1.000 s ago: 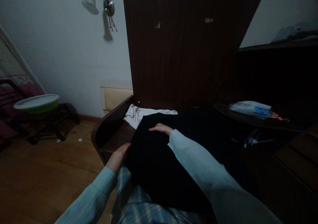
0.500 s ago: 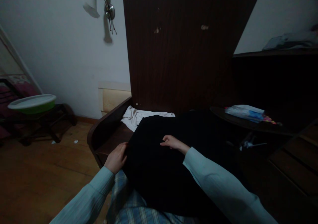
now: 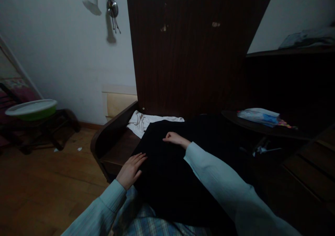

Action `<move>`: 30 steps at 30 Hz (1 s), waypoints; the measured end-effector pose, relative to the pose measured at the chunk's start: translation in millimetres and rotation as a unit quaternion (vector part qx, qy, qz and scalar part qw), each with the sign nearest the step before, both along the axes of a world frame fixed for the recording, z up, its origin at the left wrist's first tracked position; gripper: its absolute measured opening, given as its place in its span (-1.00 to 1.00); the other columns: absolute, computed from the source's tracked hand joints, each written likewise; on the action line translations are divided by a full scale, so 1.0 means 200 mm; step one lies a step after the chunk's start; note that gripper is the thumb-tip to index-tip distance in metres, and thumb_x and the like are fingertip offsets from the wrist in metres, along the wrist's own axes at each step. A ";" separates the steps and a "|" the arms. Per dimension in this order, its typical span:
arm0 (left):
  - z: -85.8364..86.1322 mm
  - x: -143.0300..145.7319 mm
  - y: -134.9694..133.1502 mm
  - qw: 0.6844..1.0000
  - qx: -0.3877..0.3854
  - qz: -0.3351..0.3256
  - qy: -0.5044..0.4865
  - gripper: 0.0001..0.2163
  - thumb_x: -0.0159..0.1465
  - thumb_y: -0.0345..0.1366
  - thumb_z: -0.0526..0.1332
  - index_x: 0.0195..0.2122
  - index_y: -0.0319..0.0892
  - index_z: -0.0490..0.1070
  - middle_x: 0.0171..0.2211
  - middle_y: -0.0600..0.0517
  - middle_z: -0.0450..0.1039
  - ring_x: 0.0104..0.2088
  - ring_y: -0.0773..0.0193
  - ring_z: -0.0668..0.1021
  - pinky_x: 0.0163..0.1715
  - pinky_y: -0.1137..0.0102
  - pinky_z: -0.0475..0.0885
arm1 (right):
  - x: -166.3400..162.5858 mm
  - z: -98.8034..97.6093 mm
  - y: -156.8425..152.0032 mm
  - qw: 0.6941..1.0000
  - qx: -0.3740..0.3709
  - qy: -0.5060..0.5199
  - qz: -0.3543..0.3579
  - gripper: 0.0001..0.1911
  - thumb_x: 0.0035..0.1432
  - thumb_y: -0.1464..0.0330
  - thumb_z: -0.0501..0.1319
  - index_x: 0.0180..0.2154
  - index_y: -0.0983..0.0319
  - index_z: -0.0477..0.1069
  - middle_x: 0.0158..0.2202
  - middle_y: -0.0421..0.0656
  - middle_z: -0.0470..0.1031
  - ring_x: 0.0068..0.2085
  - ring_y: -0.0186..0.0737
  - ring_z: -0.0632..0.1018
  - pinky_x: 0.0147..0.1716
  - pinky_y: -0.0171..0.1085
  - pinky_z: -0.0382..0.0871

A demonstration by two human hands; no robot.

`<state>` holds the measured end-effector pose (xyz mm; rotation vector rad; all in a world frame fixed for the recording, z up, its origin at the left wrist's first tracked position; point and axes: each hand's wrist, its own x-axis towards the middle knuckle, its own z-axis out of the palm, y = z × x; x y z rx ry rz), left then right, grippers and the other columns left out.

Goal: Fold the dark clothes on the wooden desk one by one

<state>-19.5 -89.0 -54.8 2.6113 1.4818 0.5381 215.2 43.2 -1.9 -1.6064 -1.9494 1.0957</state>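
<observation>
A large black cloth (image 3: 167,180) is spread over the dark wooden seat and over my lap. My left hand (image 3: 131,169) lies flat on its left edge, fingers stretched out. Above the upper middle of the cloth, my right hand (image 3: 176,139) is closed, with the fingers curled in. Whether it pinches a bit of the cloth or something small is too dark to see. Behind the black cloth, a crumpled white cloth (image 3: 142,120) rests against the dark wooden panel. Blue plaid fabric (image 3: 149,225) shows beneath the black cloth's lower edge.
The seat's curved wooden armrest (image 3: 112,127) stands to the left. A rounded shelf (image 3: 261,129) at the right carries a plastic packet (image 3: 259,116). A green and white basin (image 3: 34,109) sits on a dark chair. A lamp (image 3: 112,8) is fixed to the wall.
My left hand has moved right onto the cloth, and its fingers are now laid flat. My right hand has shifted slightly left and farther away. The cloth looks much the same.
</observation>
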 end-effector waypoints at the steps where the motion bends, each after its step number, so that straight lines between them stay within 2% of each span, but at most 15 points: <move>1: 0.00 0.00 0.00 1.000 0.005 -0.001 -0.006 -0.43 -0.03 -0.53 -0.02 0.08 -0.18 0.17 0.09 -0.06 0.22 0.11 0.15 0.23 0.08 0.12 0.15 | -0.04 0.01 0.04 1.000 0.006 0.021 -0.004 -0.87 -0.10 0.39 0.26 -0.57 0.28 0.34 -0.62 -0.28 0.33 -0.56 -0.43 0.34 -0.54 -0.42 0.19; 5: -0.03 -0.01 -0.02 0.998 0.045 0.011 -0.048 -0.43 -0.01 -0.50 -0.01 0.10 -0.20 0.12 0.08 -0.10 0.22 0.11 0.14 0.22 0.08 0.13 0.15 | -0.21 0.01 0.17 0.998 0.025 0.061 -0.011 -0.95 -0.10 0.47 0.23 -0.55 0.27 0.39 -0.55 -0.27 0.39 -0.45 -0.41 0.39 -0.40 -0.42 0.25; 9: -0.07 -0.08 -0.04 0.986 0.094 0.083 -0.109 -0.51 0.06 -0.49 -0.06 0.07 -0.24 0.12 0.06 -0.14 0.22 0.08 0.16 0.27 0.05 0.17 0.20 | -0.29 -0.02 0.23 0.996 0.024 0.081 -0.016 -0.90 -0.08 0.52 0.17 -0.55 0.27 0.42 -0.52 -0.26 0.41 -0.40 -0.39 0.42 -0.34 -0.41 0.27; 13: -0.09 -0.15 -0.04 0.965 0.104 0.186 -0.155 -0.68 0.13 -0.33 0.00 -0.06 -0.20 0.22 -0.15 -0.11 0.37 -0.13 0.15 0.43 -0.10 0.18 0.34 | -0.30 -0.02 0.26 0.997 0.009 0.080 -0.015 -0.88 -0.10 0.54 0.17 -0.55 0.27 0.45 -0.54 -0.25 0.42 -0.43 -0.40 0.41 -0.37 -0.41 0.28; 15: -0.09 -0.17 -0.04 0.958 0.095 0.213 -0.165 -0.74 0.11 -0.27 0.04 -0.17 -0.20 0.27 -0.27 -0.08 0.40 -0.23 0.14 0.46 -0.19 0.19 0.38 | -0.29 -0.01 0.27 0.998 -0.010 0.068 -0.007 -0.90 -0.11 0.50 0.20 -0.58 0.26 0.46 -0.61 -0.27 0.38 -0.50 -0.41 0.38 -0.44 -0.40 0.27; 20: -0.06 -0.14 -0.04 0.959 0.074 0.200 -0.188 -0.87 0.08 -0.34 0.02 -0.33 -0.16 0.26 -0.39 -0.01 0.36 -0.33 0.20 0.46 -0.28 0.27 0.40 | -0.29 0.05 0.30 0.998 -0.056 0.027 0.010 -0.84 -0.15 0.42 0.25 -0.69 0.27 0.43 -0.76 -0.30 0.23 -0.63 -0.44 0.27 -0.58 -0.39 0.18; 24: -0.05 -0.12 -0.04 0.959 0.087 0.197 -0.187 -0.90 0.07 -0.39 0.01 -0.39 -0.13 0.24 -0.42 0.03 0.32 -0.38 0.23 0.44 -0.36 0.32 0.39 | -0.32 0.07 0.31 0.998 -0.054 0.021 0.007 -0.79 -0.15 0.41 0.26 -0.73 0.29 0.38 -0.73 -0.25 0.30 -0.59 -0.40 0.32 -0.54 -0.37 0.21; 30: -0.05 -0.13 -0.05 0.968 0.106 0.170 -0.150 -0.87 0.12 -0.40 -0.01 -0.38 -0.14 0.29 -0.39 0.00 0.33 -0.34 0.22 0.42 -0.32 0.32 0.38 | -0.38 0.06 0.29 0.998 0.000 0.067 0.010 -0.87 -0.04 0.36 0.20 -0.47 0.30 0.47 -0.46 -0.17 0.47 -0.39 -0.33 0.45 -0.37 -0.37 0.28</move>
